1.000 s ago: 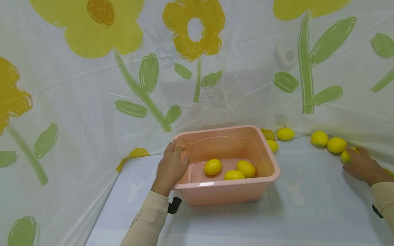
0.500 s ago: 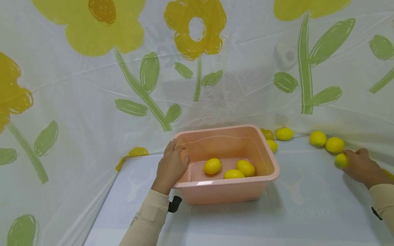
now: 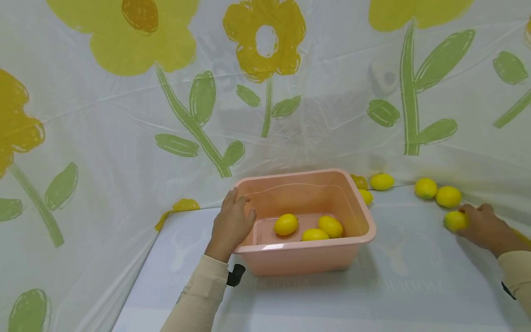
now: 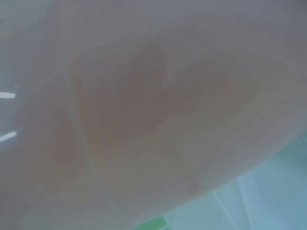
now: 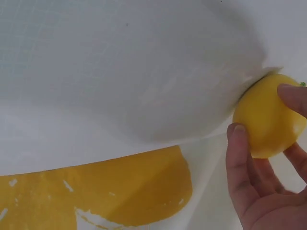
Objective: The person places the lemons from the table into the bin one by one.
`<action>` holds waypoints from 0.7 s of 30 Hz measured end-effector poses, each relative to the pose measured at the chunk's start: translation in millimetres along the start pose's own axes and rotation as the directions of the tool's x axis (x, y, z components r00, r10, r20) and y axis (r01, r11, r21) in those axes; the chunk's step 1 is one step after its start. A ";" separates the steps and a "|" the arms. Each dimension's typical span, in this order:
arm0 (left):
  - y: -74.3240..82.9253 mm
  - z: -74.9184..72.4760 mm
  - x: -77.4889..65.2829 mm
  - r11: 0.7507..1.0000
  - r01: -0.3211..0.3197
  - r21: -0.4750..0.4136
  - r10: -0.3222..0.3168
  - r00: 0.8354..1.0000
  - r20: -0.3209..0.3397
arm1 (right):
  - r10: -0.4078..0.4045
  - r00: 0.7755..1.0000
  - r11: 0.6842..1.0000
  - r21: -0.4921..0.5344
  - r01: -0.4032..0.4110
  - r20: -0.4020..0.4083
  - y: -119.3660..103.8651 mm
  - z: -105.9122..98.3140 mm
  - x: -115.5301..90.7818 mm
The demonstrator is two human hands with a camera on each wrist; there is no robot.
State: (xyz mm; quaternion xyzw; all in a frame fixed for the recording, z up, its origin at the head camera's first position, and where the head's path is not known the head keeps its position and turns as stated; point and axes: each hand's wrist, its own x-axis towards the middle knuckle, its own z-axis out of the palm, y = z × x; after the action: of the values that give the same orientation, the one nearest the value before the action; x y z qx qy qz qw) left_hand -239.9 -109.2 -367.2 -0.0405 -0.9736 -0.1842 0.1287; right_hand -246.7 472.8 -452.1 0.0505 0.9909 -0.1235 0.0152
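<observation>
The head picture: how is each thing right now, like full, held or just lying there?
Pink tub: upright, open on top, partly filled
Three lemons inside: lying loose in the tub
Held lemon: pinched in fingers
Right hand: pinching that lemon
Left hand: on the tub's left rim
Lemon pair: lying side by side
Half-hidden lemon: partly behind the tub
Flowered cloth: wrinkled

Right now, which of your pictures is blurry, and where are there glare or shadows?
Left wrist view: hazy, out of focus, two white glints at the left edge; right wrist view: dim but fairly sharp, grey shadow beside the lemon; head view: clear, white glint on the tub's front rim, soft shadows on the table.
</observation>
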 end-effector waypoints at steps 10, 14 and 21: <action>-0.5 1.4 0.4 1.000 -0.003 0.004 0.003 1.000 -0.007 | -0.022 0.998 0.999 -0.025 0.024 0.050 -0.9 -1.0 -1.0; -0.5 1.8 0.5 1.000 -0.004 0.002 0.004 1.000 -0.011 | 0.014 0.999 0.999 -0.042 -0.011 0.051 -3.5 -0.2 -7.4; -0.9 1.2 0.6 1.000 -0.004 0.008 0.004 1.000 -0.009 | 0.005 1.000 0.998 -0.058 -0.006 -0.018 -14.8 -2.0 -13.6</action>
State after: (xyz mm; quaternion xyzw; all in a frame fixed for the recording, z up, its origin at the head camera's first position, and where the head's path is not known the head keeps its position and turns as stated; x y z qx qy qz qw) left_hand -240.9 -109.5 -368.4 -0.0414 -0.9736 -0.1803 0.1334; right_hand -234.8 457.7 -446.0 0.0537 0.9941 -0.0944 0.0081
